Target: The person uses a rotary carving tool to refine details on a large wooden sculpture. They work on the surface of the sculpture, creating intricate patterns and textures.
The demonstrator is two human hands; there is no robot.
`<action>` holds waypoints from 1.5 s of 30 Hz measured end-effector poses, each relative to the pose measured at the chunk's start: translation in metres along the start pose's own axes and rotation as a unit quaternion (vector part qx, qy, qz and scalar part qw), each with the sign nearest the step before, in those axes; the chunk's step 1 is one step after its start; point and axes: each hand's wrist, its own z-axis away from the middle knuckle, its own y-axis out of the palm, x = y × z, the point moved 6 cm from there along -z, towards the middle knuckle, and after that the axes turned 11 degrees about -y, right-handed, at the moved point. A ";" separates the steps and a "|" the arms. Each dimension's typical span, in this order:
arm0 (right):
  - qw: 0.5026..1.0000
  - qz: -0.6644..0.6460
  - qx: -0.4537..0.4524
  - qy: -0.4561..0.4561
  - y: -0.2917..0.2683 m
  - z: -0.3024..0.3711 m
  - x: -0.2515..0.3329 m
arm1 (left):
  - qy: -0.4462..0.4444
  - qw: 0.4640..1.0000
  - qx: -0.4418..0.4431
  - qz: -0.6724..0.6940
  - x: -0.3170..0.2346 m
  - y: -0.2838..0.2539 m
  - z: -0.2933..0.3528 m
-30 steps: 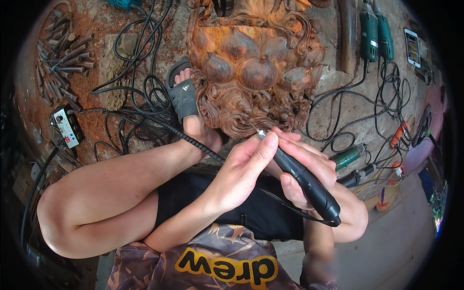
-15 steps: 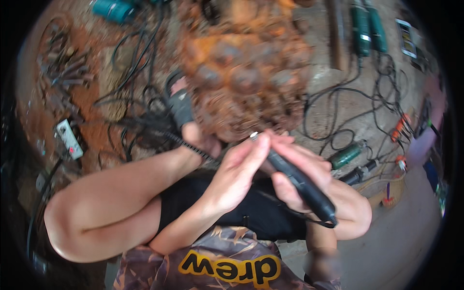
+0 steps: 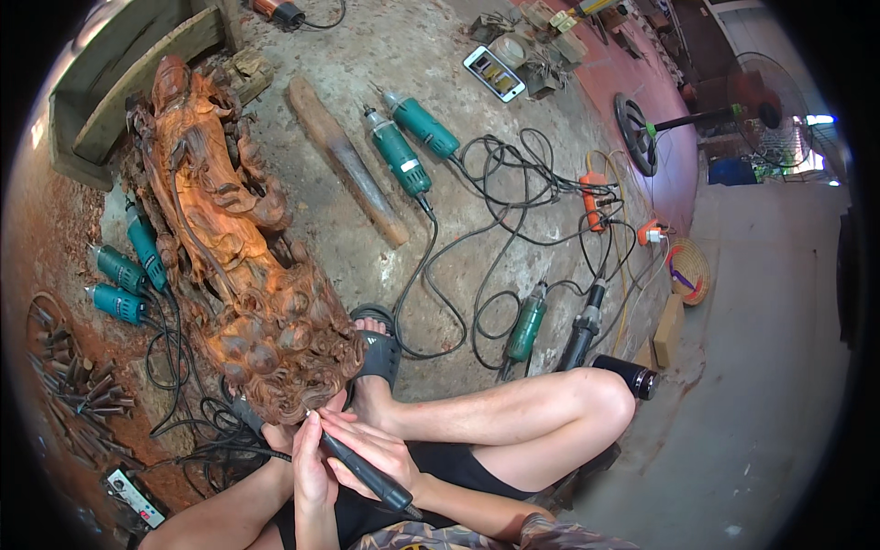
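Observation:
My right hand (image 3: pixel 390 456) is closed around a black rotary tool (image 3: pixel 371 475) with a cord at its rear end. My left hand (image 3: pixel 313 466) is closed at the tool's front tip, with its thumb against it; the bit itself is mostly hidden by my fingers. Both hands are held over my lap, by the near end of a large reddish-brown wood carving (image 3: pixel 229 238). Round knobs and curling shapes cover that near end. Whether the tip touches the wood, I cannot tell.
Several green power tools (image 3: pixel 400 154) lie around the carving, their black cords (image 3: pixel 500 202) looped over the floor. A wooden stick (image 3: pixel 344 160), a phone (image 3: pixel 494 73), an orange power strip (image 3: pixel 594 202), a white power strip (image 3: pixel 135 498) and loose chisels (image 3: pixel 87 390) lie about. A fan (image 3: pixel 770 101) stands far right.
My view has swung to the right, so the carving and hands now appear farther left and the hands lower. The same tool stays in my hands.

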 end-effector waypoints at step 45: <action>1.000 -0.015 -0.018 0.020 0.009 0.007 -0.007 | 0.004 0.997 0.024 -0.069 -0.009 -0.002 0.000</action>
